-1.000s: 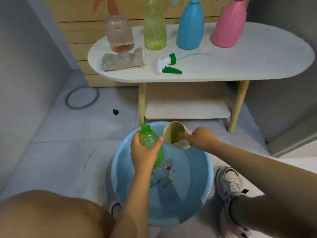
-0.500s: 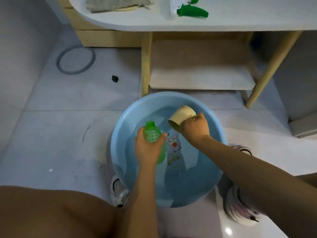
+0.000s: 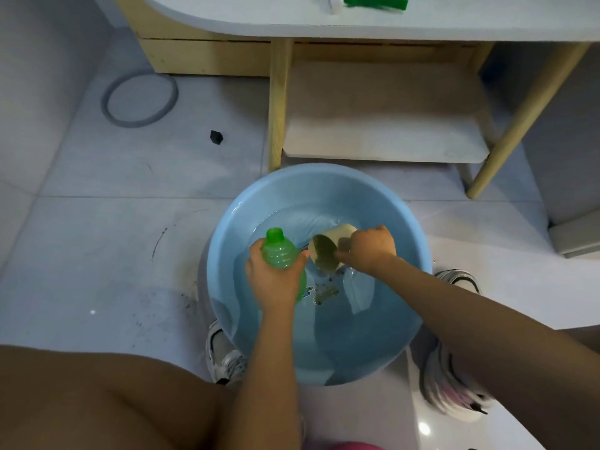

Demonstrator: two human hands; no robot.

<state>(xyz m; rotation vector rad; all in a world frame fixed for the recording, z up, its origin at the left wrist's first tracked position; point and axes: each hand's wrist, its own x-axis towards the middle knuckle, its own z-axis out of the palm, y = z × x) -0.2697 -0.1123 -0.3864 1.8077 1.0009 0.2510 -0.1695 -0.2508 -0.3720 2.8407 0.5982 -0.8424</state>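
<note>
A light blue basin (image 3: 227, 222) with water in it stands on the floor between my feet. My left hand (image 3: 274, 280) grips a green plastic bottle (image 3: 279, 253) without a cap, upright over the basin's left part. My right hand (image 3: 368, 251) holds a beige cup (image 3: 324, 251) tipped on its side, its mouth facing me and its lower edge at the water. The cup sits right beside the bottle's shoulder.
A white oval table (image 3: 422, 24) on wooden legs (image 3: 277, 105) stands just behind the basin, with a low shelf (image 3: 383, 138) under it. A green and white spray head (image 3: 373, 1) lies on the table edge. A grey ring (image 3: 139, 99) and a small black piece (image 3: 216, 137) lie on the tiled floor to the left.
My view has tilted down, so the bottles on the table are out of frame. Both hands went lower into the basin, and the cup tipped from upright onto its side at the water.
</note>
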